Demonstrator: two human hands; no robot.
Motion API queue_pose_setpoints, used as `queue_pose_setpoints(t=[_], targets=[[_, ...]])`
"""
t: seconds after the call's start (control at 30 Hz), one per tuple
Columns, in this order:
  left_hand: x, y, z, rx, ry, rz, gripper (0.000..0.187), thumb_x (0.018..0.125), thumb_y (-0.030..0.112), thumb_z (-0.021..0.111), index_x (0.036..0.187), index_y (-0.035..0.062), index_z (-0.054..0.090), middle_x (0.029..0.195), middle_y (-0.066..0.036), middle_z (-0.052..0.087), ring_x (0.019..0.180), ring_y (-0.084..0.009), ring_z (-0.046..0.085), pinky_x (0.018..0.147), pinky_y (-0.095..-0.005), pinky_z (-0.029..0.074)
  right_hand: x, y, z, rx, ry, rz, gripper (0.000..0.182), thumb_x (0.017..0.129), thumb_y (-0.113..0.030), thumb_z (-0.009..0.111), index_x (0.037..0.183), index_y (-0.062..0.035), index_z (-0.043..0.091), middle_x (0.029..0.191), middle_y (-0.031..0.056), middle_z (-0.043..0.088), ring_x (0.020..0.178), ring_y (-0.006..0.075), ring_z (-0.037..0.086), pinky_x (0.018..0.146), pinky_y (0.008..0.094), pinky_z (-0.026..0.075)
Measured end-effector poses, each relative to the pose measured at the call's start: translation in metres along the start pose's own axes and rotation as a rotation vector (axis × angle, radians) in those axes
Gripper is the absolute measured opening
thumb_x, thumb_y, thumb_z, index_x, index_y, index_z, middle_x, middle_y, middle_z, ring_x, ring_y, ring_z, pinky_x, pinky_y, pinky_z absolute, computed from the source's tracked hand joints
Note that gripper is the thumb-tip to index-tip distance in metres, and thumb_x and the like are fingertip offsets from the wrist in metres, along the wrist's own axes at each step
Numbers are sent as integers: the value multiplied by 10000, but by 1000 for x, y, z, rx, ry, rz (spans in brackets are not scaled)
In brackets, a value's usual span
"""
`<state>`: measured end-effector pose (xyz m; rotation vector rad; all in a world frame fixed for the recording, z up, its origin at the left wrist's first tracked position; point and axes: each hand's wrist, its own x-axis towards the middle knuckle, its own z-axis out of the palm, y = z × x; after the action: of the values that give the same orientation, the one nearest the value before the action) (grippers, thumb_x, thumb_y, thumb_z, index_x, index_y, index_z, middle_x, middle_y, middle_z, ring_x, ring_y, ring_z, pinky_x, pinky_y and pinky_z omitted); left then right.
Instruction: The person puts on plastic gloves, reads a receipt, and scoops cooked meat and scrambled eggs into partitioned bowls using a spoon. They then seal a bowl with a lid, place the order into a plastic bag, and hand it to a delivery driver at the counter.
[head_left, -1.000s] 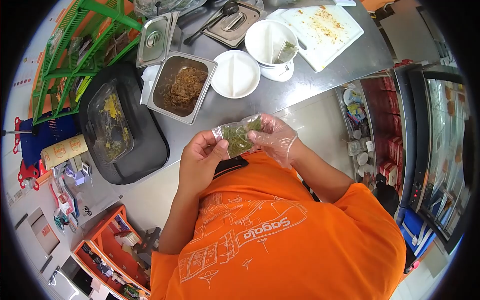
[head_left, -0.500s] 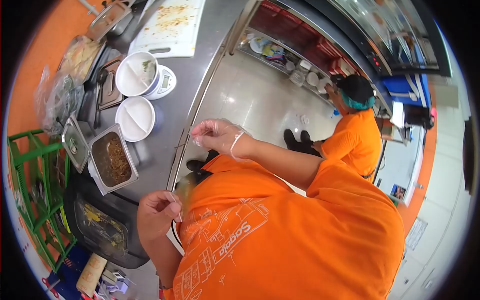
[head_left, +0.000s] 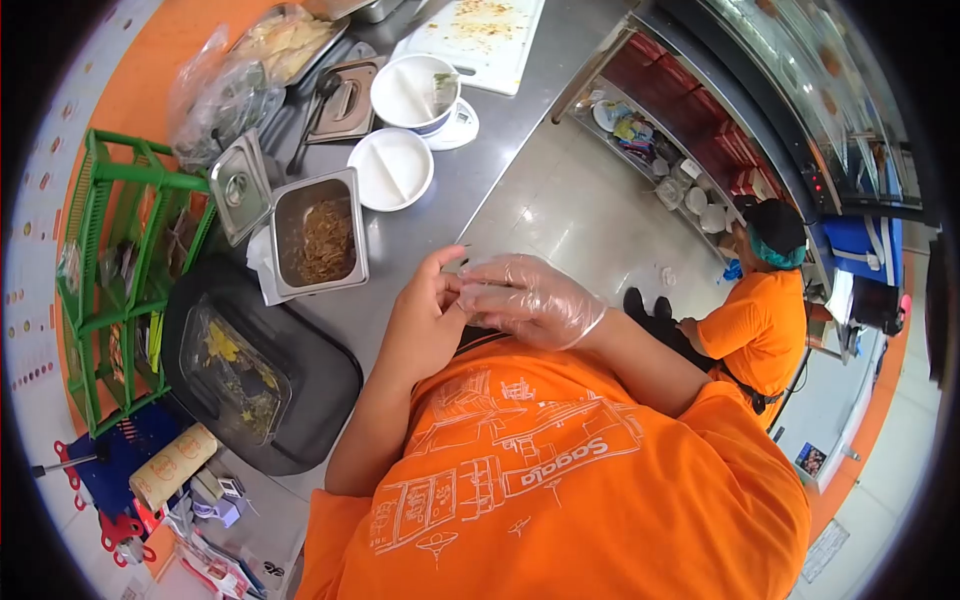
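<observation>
My left hand [head_left: 428,315] looks bare. Its index finger reaches out, while the other fingers and the thumb close at the fingertips of a clear plastic glove. That glove covers my right hand [head_left: 535,300], whose fingers bend together towards the left hand; what lies between them is hidden. Both hands meet in front of my orange shirt [head_left: 590,500], beside the counter edge. To their left, a metal container [head_left: 285,235] holds brown shredded food [head_left: 328,240]. A divided white bowl [head_left: 385,170] sits above it, and another bowl [head_left: 405,95] with something green overlaps a white scale [head_left: 460,128].
A white cutting board [head_left: 475,60] with crumbs lies at the top. Green rack [head_left: 130,180], black tray or lid [head_left: 320,375] and clear food container [head_left: 235,370] stand left. A person [head_left: 755,320] in orange is by shelves on the right, near a glass-fronted unit [head_left: 790,90].
My hands, apart before, now touch. The left moved up and right, the right moved nearer to it. The clear plastic at my left hand no longer shows there separately. The view has shifted.
</observation>
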<state>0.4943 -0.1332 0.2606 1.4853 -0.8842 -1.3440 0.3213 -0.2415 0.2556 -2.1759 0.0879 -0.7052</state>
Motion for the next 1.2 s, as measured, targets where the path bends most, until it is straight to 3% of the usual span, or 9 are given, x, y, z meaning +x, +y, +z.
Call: queue_pose_setpoints(t=[0.1,0.17,0.3,0.5,0.63,0.73,0.77,0.87,1.2], targets=[[2,-13,-13,-358,-52,-133,467,948,145,661,1361,58,462,986,-91,663,852,-162,629,778,-273,517,-3,-11,10,336,59,314,375,806,22,732,1160,-87,669,1176,110,642,1044,300,632,804,383,532],[-2,-20,-19,-442,-39,-152,424,950,150,667,1331,67,501,1012,-70,651,866,-139,615,787,-256,510,0,-5,10,130,40,268,370,815,26,723,1165,-81,669,1107,113,661,982,289,650,756,358,539],[-4,-28,-15,124,146,351,314,924,153,706,1195,21,619,1027,-59,682,866,-123,600,782,-257,496,21,-4,8,-21,32,452,234,843,-55,705,1075,-76,714,917,129,686,851,295,657,739,359,530],[19,-20,-27,371,359,317,227,884,127,718,1080,19,687,1009,-124,699,934,-190,677,802,-305,521,61,32,-17,68,-412,637,99,860,-63,669,944,-53,720,855,152,670,798,303,642,728,364,516],[27,-3,-31,417,627,342,316,899,137,692,1191,29,640,1139,-134,658,964,-220,666,820,-332,520,84,102,-7,-171,37,238,187,837,31,632,983,-52,715,900,162,684,867,319,661,724,357,524],[23,-7,-38,392,667,217,361,905,131,674,1246,34,604,1204,-141,622,984,-225,657,820,-332,517,114,144,-14,-272,-43,25,345,760,112,599,1028,-68,721,1043,153,703,935,333,683,784,348,559],[21,-8,-40,399,683,199,326,907,125,668,1216,32,622,1183,-141,630,972,-225,658,807,-328,518,121,152,-19,-75,-243,316,345,785,74,571,1066,-68,712,1101,147,693,1009,345,657,858,384,542],[15,-12,-41,433,738,94,298,905,115,666,1191,35,637,1179,-144,634,971,-227,653,801,-327,519,125,184,-17,-339,-478,117,302,837,-9,558,1088,-78,711,1103,128,693,1037,334,642,909,403,513],[-3,-18,-31,482,1006,-101,245,887,73,667,1128,35,653,1156,-133,653,971,-245,647,782,-326,527,164,164,-14,-681,-797,18,130,858,-118,575,949,-72,655,961,115,634,914,295,648,776,411,520]])
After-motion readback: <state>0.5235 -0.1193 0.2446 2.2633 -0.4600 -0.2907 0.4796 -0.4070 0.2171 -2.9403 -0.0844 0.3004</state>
